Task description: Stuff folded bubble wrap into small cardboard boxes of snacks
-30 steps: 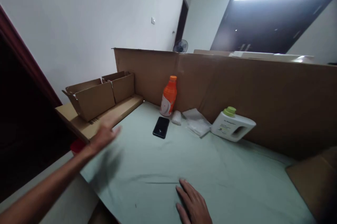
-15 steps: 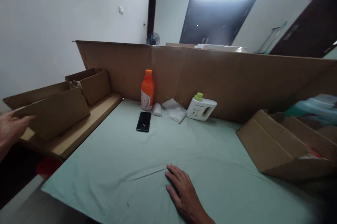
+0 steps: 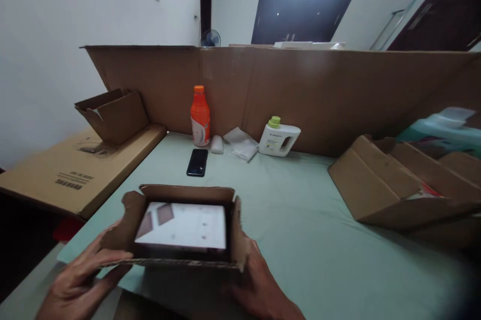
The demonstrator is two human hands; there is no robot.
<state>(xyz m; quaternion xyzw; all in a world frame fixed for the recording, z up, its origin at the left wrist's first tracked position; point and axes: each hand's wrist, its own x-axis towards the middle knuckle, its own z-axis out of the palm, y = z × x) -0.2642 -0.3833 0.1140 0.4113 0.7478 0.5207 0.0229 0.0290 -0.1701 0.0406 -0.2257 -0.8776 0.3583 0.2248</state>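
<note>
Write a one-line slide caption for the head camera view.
Both hands, left hand and right hand, hold an open cardboard box over a green tablecloth, phone and bottles behind.

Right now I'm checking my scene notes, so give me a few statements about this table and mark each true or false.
1. Both hands, left and right, hold the open cardboard box. True.
2. The black phone lies inside that box. False: it lies on the green cloth, apart from it.
3. The orange bottle stands upright by the cardboard wall. True.
4. The white jug has a red cap. False: its cap is green.
</note>
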